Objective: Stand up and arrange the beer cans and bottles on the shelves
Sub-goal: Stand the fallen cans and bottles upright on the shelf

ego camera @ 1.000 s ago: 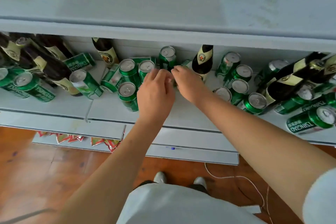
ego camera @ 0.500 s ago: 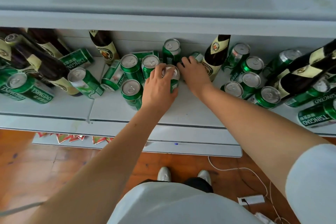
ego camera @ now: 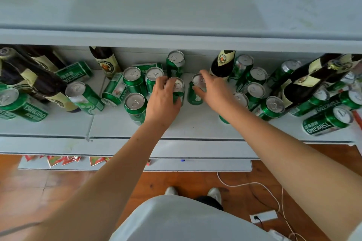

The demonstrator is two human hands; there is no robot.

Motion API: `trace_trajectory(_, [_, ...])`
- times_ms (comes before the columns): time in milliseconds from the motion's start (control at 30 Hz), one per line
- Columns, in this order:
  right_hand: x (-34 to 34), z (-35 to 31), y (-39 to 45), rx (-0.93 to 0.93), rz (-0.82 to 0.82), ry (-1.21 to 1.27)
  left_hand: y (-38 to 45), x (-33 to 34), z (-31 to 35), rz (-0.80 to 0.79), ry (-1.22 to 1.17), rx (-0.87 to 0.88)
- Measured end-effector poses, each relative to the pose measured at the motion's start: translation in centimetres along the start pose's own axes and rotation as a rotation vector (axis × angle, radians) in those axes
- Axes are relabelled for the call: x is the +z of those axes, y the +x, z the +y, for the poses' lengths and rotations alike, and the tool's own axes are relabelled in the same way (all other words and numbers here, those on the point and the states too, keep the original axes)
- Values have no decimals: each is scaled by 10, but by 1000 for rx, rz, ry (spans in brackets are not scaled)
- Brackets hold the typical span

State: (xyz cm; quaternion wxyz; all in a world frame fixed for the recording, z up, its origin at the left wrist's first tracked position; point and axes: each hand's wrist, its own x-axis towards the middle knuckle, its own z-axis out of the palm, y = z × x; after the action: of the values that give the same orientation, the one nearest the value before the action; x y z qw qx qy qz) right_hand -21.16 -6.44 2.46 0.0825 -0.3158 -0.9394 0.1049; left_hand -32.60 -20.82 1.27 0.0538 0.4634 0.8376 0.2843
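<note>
Since 0.5 s ago the right hand [ego camera: 212, 89] has come onto a 2nd upright green can [ego camera: 195, 92], fingers curled over its silver top. Beside it, the left hand [ego camera: 163, 98] grips another upright can [ego camera: 179, 91], mid-shelf [ego camera: 192, 123].

"TSINGTAO" reads in white capitals on three green cans lying on their sides: the can at far left [ego camera: 25, 110], the can at far right [ego camera: 325, 123], where the word is upside down, and the can near the back left [ego camera: 75, 72], also inverted. Small print on the bottle labels is too fine to read.
</note>
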Motion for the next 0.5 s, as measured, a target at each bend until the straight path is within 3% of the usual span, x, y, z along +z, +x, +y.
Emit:
trace_trajectory(167, [-11,-9,-3,52,-71,-32,-11,-37,-7,124,12,63])
trace_trajectory(300, [-19,-44,-6,-43,112,-181,-26,-67,-39,241,51,-176])
trace_trajectory(367, [-13,-65,-3,-152,130,-112,-35,-72,-54,156,41,-345])
trace_trajectory(500, [5,-78,5,-171,-55,-161,-50,-56,-63,-86,-257,-551])
